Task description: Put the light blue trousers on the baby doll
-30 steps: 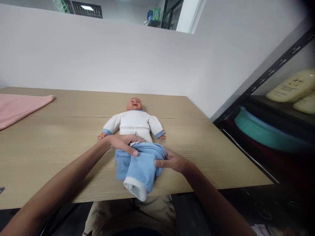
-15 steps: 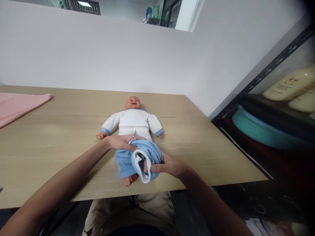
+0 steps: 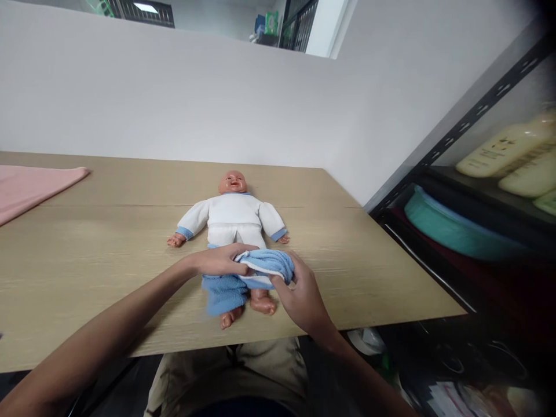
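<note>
**Both hands on the doll's blue trousers at the near edge of the table**

A baby doll point(image 3: 234, 217) lies on its back just beyond the hands, head pointing away and arms spread. Its blue trousers point(image 3: 221, 289) are under and between both hands. The left hand point(image 3: 219, 260) lies across the doll's hips, fingers curled over the white-trimmed edge of the cloth and loosely closed on it. That hold appears to pin the body flat so it cannot slide. The right hand point(image 3: 302, 292) comes in from the doll's other side, thumb and fingertips pinched tight on the leg nearest it, which is gathered up into a thick roll. With that leg bunched, one bare foot point(image 3: 263, 304) shows just below the roll. The other leg lies flatter below the left hand, with its foot point(image 3: 228, 318) poking out at the end. The white top stays clear of the fingers, on the far side of them.

The doll rests on a pale wood-grain table point(image 3: 87, 255), and the feet are close to its near edge. Far off past the left hand lies a pink cloth point(image 3: 30, 188). A plain white wall point(image 3: 174, 98) rises behind the table. Beyond the right hand stands a dark metal rack point(image 3: 469, 121) holding a teal basin point(image 3: 452, 229) and cream bottles point(image 3: 499, 153).
</note>
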Available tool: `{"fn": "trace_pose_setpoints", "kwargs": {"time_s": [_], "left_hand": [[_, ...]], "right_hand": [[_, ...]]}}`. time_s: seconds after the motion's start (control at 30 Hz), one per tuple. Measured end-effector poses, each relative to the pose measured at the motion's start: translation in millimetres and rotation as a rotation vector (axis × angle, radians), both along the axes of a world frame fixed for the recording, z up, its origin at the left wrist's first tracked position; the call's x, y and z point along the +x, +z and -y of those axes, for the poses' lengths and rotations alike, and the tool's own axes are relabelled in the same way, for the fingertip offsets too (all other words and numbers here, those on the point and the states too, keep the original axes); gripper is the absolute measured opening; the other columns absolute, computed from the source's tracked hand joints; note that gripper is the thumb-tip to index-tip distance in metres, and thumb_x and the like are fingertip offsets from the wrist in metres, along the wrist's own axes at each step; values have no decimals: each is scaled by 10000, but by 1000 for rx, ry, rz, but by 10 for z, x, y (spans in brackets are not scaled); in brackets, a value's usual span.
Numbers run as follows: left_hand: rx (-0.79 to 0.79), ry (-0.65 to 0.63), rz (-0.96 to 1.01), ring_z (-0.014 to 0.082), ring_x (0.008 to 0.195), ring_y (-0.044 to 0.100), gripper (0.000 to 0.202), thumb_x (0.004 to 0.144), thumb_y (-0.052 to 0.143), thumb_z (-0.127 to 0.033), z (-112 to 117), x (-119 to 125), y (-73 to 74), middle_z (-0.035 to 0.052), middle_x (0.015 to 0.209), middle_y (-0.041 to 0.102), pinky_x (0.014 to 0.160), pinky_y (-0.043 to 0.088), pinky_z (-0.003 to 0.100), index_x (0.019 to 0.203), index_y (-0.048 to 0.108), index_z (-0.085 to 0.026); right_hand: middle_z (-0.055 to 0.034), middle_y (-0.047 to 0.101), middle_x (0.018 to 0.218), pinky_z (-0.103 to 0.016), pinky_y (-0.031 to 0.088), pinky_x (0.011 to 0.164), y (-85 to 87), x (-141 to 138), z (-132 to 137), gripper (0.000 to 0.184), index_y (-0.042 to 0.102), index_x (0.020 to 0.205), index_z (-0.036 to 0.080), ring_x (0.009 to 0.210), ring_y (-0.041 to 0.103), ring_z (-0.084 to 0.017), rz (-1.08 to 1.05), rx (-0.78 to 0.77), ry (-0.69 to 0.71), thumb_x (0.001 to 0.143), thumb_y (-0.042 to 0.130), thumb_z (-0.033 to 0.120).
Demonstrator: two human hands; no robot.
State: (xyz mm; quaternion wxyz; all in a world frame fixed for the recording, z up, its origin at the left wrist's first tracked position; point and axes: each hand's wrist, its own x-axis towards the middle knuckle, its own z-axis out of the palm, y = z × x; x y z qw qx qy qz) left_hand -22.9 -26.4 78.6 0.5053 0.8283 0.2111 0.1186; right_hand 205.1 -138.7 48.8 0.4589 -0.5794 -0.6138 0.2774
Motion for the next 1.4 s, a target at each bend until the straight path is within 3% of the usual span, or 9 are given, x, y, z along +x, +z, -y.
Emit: {"fn": "trace_pose_setpoints", "kwargs": {"time_s": [0.1, 0.3, 0.47, 0.6, 0.73, 0.9, 1.07, 1.27, 1.4], "left_hand": [[55, 66, -99, 359, 1227, 747, 453, 939, 672, -388, 57, 40, -35, 86, 1305, 823, 1053, 590, 423, 1342, 725, -189], [274, 172, -169, 274, 882, 743, 203, 881, 697, -310, 164, 170, -184, 35, 954, 777, 778, 491, 358, 1060, 687, -214], [314, 171, -223, 280, 963, 751, 290, 855, 776, -250, 216, 158, -246, 38, 1058, 777, 804, 478, 359, 1119, 660, -233], [386, 122, -266, 318, 1144, 717, 441, 806, 887, -241, 233, 140, -269, 66, 1200, 736, 926, 520, 387, 1156, 620, -234], [442, 128, -281, 352, 1135, 713, 488, 755, 912, -191, 264, 152, -296, 102, 1181, 717, 928, 542, 406, 1128, 598, -207], [318, 154, -232, 341, 1040, 746, 547, 750, 894, -192, 235, 128, -335, 100, 1146, 740, 858, 543, 389, 1200, 584, -204], [167, 140, -211, 328, 1114, 741, 587, 795, 822, -252, 147, 77, -346, 95, 1255, 743, 955, 536, 410, 1318, 558, -220], [-13, 127, -62, 328, 1280, 687, 563, 791, 774, -267, 33, 35, -405, 98, 1319, 700, 1103, 536, 445, 1323, 597, -222], [-98, 99, 34, 343, 1348, 655, 592, 758, 779, -245, -4, 19, -377, 107, 1347, 682, 1148, 513, 452, 1323, 602, -213]], "right_hand": [[-80, 728, 920, -442, 608, 854, -82, -14, 52, 208, 673, 984, 223, 872, 702, -296, 167, 153, -162, 862, 644, 389], [-83, 821, 853, -351, 620, 651, -342, -366, 511, 334, 749, 1080, 214, 702, 778, -277, 2, -81, -139, 886, 715, 484], [-28, 720, 663, -363, 559, 594, -589, -405, 698, 145, 710, 933, 250, 580, 693, -268, 217, 10, -240, 841, 721, 361], [-126, 757, 990, -483, 630, 826, -718, -259, 656, 148, 720, 978, 238, 925, 744, -354, 371, 276, -406, 848, 677, 295], [-153, 759, 1218, -478, 646, 951, -867, -262, 646, 271, 725, 1149, 232, 1116, 762, -348, 193, 253, -395, 908, 603, 242], [-116, 824, 1030, -430, 648, 801, -1003, -304, 629, 332, 712, 1182, 223, 928, 796, -339, -56, -13, -384, 912, 620, 393], [-120, 838, 1033, -445, 669, 858, -960, -250, 537, 384, 703, 1120, 216, 964, 803, -345, -244, -158, -334, 879, 652, 511], [-127, 849, 1226, -424, 691, 999, -889, -299, 448, 477, 668, 1245, 239, 1148, 824, -328, -438, -182, -159, 841, 839, 425], [-125, 809, 1325, -387, 704, 1006, -855, -349, 388, 607, 557, 1334, 276, 1176, 831, -284, -588, -72, -90, 862, 920, 394]]}}
